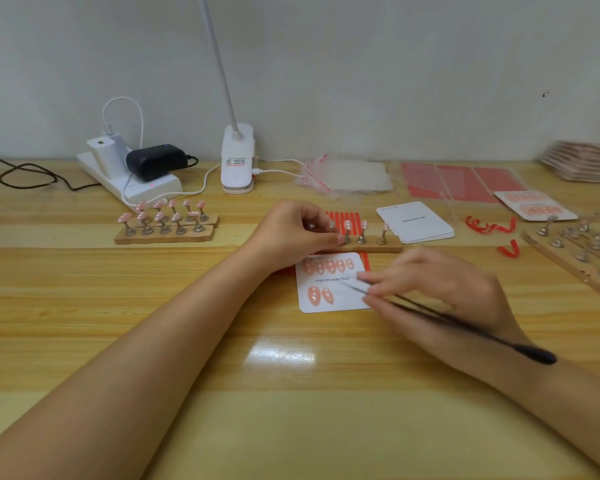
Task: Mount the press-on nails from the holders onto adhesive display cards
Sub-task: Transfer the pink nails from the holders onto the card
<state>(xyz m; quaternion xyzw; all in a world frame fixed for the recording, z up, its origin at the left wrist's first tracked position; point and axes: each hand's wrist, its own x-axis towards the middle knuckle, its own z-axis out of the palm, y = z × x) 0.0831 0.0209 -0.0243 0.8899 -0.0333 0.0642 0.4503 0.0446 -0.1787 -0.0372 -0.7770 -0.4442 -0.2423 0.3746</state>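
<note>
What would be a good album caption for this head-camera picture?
Left hand pinching a nail stand on the wooden holder, right hand holding tweezers over a half-filled display card.

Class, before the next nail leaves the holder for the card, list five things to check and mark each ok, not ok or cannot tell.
1. Left hand steadies the holder strip: ok.
2. Nails left on that strip: ok, three.
3. Free space in the card lower row: ok.
4. Right hand grip on the tweezers: ok.
5. Adhesive exposed at the next spot: cannot tell.
</note>
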